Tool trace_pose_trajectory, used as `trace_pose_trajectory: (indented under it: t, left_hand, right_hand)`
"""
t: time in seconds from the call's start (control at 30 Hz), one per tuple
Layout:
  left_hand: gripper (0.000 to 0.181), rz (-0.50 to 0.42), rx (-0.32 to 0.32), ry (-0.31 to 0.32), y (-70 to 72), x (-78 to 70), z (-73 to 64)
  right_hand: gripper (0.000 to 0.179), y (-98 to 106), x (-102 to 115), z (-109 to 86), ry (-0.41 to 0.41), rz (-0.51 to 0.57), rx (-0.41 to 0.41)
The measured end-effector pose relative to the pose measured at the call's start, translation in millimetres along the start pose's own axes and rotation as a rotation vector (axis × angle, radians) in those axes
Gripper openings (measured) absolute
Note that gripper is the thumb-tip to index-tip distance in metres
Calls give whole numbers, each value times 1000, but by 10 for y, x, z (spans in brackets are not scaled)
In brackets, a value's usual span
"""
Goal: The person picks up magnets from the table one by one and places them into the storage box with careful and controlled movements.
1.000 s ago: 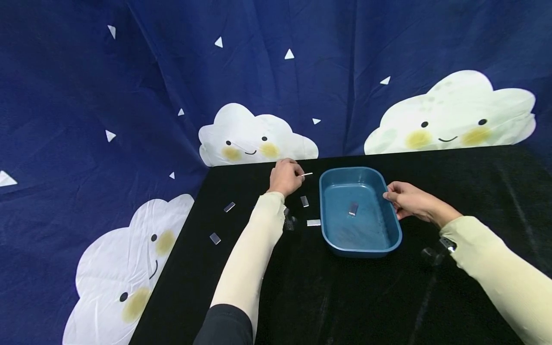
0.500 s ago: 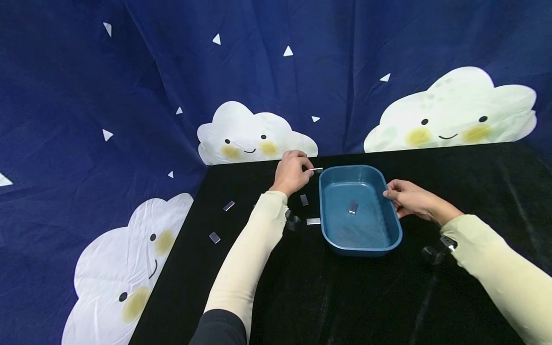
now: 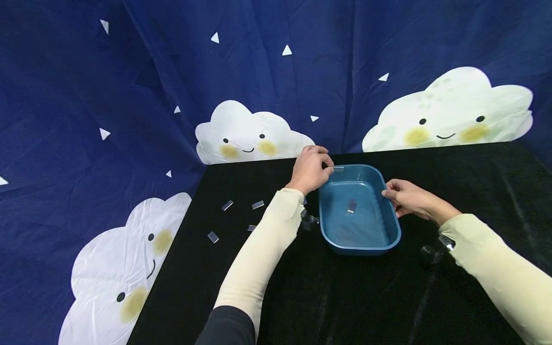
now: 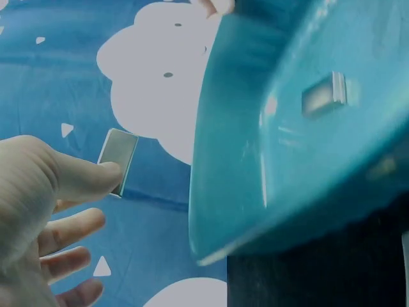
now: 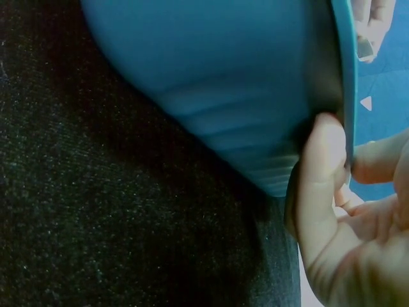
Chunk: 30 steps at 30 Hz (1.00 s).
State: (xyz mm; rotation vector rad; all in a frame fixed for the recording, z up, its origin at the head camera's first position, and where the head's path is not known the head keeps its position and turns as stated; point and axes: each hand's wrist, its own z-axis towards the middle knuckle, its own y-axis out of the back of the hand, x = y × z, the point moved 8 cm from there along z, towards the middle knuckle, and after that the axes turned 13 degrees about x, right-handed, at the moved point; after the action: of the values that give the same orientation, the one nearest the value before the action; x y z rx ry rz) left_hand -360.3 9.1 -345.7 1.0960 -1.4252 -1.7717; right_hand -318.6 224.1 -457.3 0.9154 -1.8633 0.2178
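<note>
My left hand (image 3: 311, 168) pinches a small flat silver rectangular block (image 4: 119, 157) between thumb and index finger, its other fingers spread apart. In the head view this block overlaps the far left corner of a blue plastic basin (image 3: 360, 251). A second silver block (image 3: 351, 207) lies on the basin's floor, and it shows in the left wrist view too. At the basin's right side, my right hand (image 3: 411, 200) grips the rim. Its thumb and fingers press the wall from both sides in the right wrist view.
Several similar silver blocks lie left of the basin on the black cloth (image 3: 345, 297), among them one block (image 3: 227, 205) and another block (image 3: 213, 237). My left forearm partly covers others. A dark blue curtain (image 3: 258, 57) with printed clouds hangs behind the table.
My left hand has moved right with the pinched block, from left of the basin to over its far left corner. The right hand and basin have stayed in place.
</note>
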Motion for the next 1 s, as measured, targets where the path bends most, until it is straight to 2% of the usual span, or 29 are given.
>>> trace_pose_trajectory:
  t: [0.23, 0.33, 0.67, 0.87, 1.0]
  left_hand:
    - [13, 13, 27, -12, -100, -213, 78]
    - [13, 31, 28, 2, -166, -257, 101]
    - [13, 39, 19, 76, -351, -183, 123]
    - [12, 46, 17, 96, -372, -150, 133]
    - [11, 34, 50, 108, -394, -151, 141]
  right_hand:
    - [29, 1, 9, -9, -14, 7, 1]
    - [29, -4, 15, -7, -16, 8, 3]
    - [28, -27, 39, 11, -8, 0, 8]
    - [28, -12, 8, 41, -15, -3, 11]
    - [27, -4, -2, 41, -18, -7, 7]
